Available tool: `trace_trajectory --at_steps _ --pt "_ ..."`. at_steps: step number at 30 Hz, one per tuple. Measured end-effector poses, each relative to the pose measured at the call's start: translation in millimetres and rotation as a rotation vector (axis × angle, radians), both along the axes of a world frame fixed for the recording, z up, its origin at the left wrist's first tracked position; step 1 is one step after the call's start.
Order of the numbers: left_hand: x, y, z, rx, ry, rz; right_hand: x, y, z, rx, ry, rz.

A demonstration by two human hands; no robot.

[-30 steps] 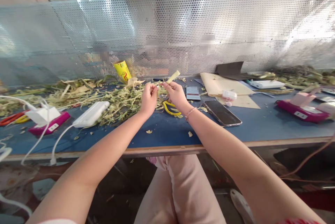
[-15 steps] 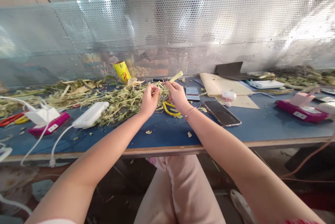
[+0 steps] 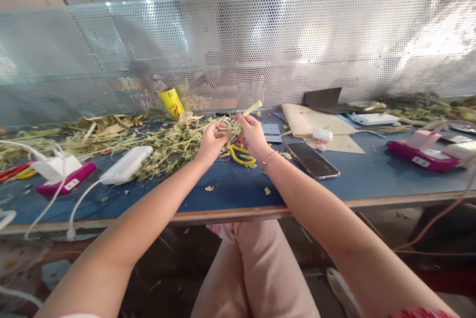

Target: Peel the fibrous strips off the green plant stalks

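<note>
My right hand (image 3: 253, 134) is closed around a pale green plant stalk (image 3: 253, 107), whose thick cut end sticks up past the fingers. Close beside it, my left hand (image 3: 212, 143) has its thumb and fingers curled around the thin, leafy end of the same stalk; the exact grip is partly hidden. Under and left of the hands spreads a heap of stripped, wilted greenery (image 3: 163, 147). A yellow loop (image 3: 242, 155) lies on the blue tabletop (image 3: 230, 194) just below my right hand.
A white power bank (image 3: 126, 164) and magenta power strip (image 3: 67, 179) with cables lie left. A phone (image 3: 312, 160), cardboard sheet (image 3: 308, 120) and another magenta strip (image 3: 422, 157) lie right. A yellow can (image 3: 171, 103) stands before the perforated metal screen (image 3: 253, 50).
My left fingers have loosened a little and the thumb has dropped slightly lower. My right hand still holds the stalk in nearly the same place. The view has shifted slightly.
</note>
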State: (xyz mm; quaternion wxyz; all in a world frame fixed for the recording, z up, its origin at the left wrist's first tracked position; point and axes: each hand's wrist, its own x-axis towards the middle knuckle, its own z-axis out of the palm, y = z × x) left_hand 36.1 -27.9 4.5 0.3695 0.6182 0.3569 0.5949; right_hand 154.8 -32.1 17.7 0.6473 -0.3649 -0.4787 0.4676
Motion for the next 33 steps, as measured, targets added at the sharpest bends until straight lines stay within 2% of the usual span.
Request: trace_trajectory --at_steps 8,16,23,26,33 --pt "2.2 -5.9 3.8 -0.068 -0.016 -0.041 1.3 2.8 -1.2 0.013 0.013 0.002" --pt "3.4 -6.5 6.8 -0.302 -0.288 -0.107 -2.6 7.3 -8.5 0.103 -0.098 -0.043" --pt "6.4 -5.4 3.7 -0.388 -0.419 -0.156 -7.8 8.5 -12.1 0.232 -0.164 -0.065" --pt "7.4 -8.1 5.5 -0.376 -0.425 -0.126 -9.1 6.4 -11.8 0.264 -0.195 -0.083" --pt "6.1 -7.4 9.1 -0.367 -0.382 0.036 -11.9 -1.5 -8.0 0.289 -0.329 -0.107"
